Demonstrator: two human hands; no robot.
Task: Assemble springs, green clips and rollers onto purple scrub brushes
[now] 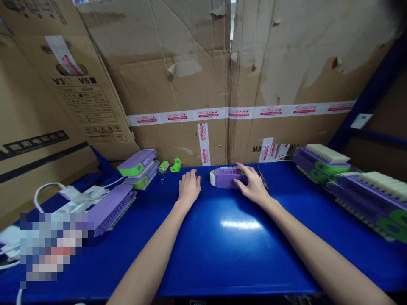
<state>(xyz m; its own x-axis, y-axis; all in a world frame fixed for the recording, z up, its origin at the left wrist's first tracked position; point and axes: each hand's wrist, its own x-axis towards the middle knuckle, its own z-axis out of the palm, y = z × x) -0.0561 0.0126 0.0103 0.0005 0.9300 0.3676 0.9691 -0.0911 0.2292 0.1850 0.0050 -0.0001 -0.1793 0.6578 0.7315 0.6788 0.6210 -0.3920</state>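
Near the back of the blue tabletop [203,254] lies a purple block [224,178] with a white left end and a row of pale bristles along its far side. My right hand [254,184] grips its right end, thumb on the near side and fingers over the top. To the left, my left hand [189,186] is low over the table, its fingers curled and close together; whatever is at the fingertips is too small to make out. Left of that hand are small loose springs [163,177], a small green-and-white piece [164,167] and a bright green bracket-like part [175,165].
Purple-and-green bristled blocks are stacked at left [138,163] and right [321,161]. A dark pen-like tool [263,178] lies beside my right hand. At left sits a white power strip [82,199] with cables. A cardboard wall [178,76] closes the back.
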